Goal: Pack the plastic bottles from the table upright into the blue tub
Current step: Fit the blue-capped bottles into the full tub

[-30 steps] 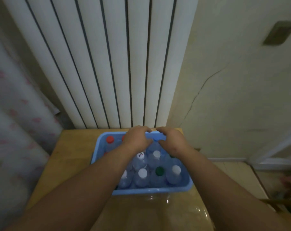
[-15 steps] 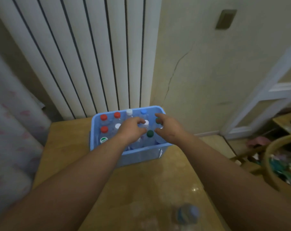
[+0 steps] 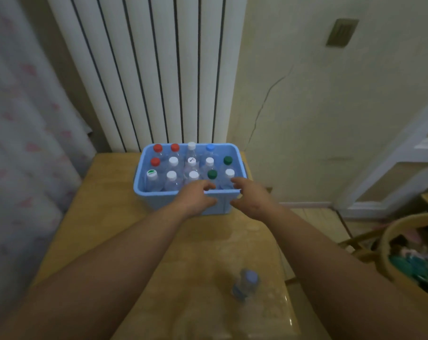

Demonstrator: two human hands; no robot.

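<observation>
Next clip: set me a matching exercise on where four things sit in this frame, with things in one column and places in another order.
Things
1. blurred clear plastic bottle with pale blue cap
2. clear plastic bottle with green-printed white cap
3. left hand
4. woven basket

Places
A. at the near rim of the blue plastic tub, holding nothing
B. beyond the right edge of the wooden table
C. on the table, outside the tub
D. in the tub's near left corner

Pairs: 1-C, 2-D, 3-A, 4-B

The single head-worn view looks forward and down over the table [image 3: 105,204] toward the blue tub [image 3: 156,202].
</observation>
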